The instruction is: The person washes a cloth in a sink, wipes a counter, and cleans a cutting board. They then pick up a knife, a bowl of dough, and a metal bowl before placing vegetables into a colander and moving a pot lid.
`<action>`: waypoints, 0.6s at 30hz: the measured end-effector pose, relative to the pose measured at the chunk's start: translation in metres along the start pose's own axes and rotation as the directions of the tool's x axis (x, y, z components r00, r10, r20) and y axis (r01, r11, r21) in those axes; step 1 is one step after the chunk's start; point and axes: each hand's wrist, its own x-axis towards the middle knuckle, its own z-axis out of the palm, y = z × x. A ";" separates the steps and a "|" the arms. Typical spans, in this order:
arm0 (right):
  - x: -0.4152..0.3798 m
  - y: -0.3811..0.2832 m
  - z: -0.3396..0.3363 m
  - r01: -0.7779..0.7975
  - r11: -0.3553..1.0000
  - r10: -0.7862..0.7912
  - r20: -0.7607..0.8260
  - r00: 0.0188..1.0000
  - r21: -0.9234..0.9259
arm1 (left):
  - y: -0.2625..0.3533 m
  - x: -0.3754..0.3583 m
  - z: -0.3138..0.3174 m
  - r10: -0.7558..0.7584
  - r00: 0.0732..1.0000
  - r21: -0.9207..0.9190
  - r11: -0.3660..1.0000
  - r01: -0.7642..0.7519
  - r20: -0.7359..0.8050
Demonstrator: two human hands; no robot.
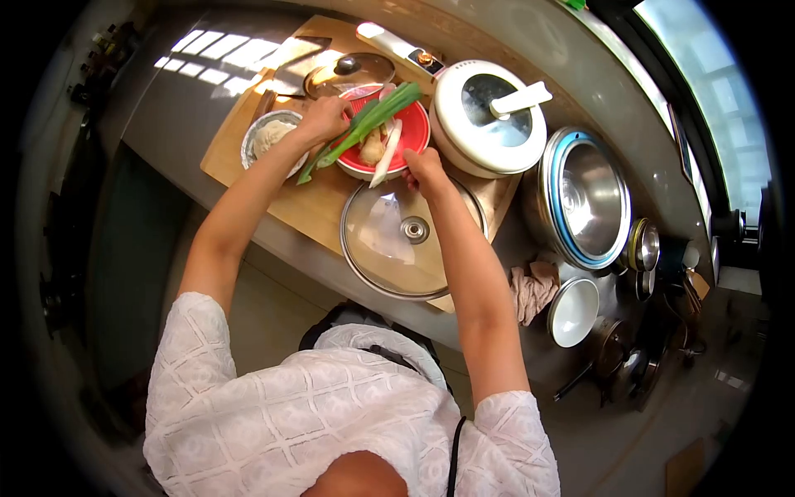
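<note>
A red basket with a pale rim holds long green leaves, a white stalk and a light brown root-like piece. My left hand is at its upper left edge, beside the leaves, fingers bent and partly hidden. At the right edge, my right hand has its fingers closed on the rim. Just below lies a round glass lid with a steel ring. To the left stands a bowl of whitish dough or flour.
A wooden board lies under these things. A white lidded pot stands right of the basket, a brown glass lid behind it. Farther right are nested steel bowls, a crumpled cloth and a white bowl.
</note>
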 end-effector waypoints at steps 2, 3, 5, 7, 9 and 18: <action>-0.003 0.005 0.002 0.013 0.998 -0.012 -0.023 1.000 0.056 | 0.004 0.006 0.003 -0.044 0.997 -0.016 0.999 0.043 -0.064; -0.006 0.007 0.003 0.027 0.994 -0.023 -0.037 0.999 0.109 | 0.010 0.007 0.004 -0.073 0.992 0.018 0.997 0.075 -0.101; -0.016 0.014 0.005 0.059 0.988 -0.055 -0.031 0.998 0.141 | 0.015 0.004 0.002 -0.063 0.986 0.036 0.997 0.069 -0.154; -0.025 0.020 0.004 0.145 0.972 -0.146 -0.012 0.989 0.182 | 0.041 -0.010 -0.027 -0.079 0.997 -0.037 0.996 0.078 -0.026; -0.041 0.017 0.004 0.183 0.969 -0.181 -0.029 0.983 0.166 | 0.052 -0.024 -0.047 -0.052 0.983 -0.044 0.997 0.061 0.175; -0.103 0.022 -0.011 0.169 0.933 -0.172 -0.019 0.985 0.317 | 0.089 -0.032 -0.071 0.205 0.979 -0.085 0.975 -0.204 0.006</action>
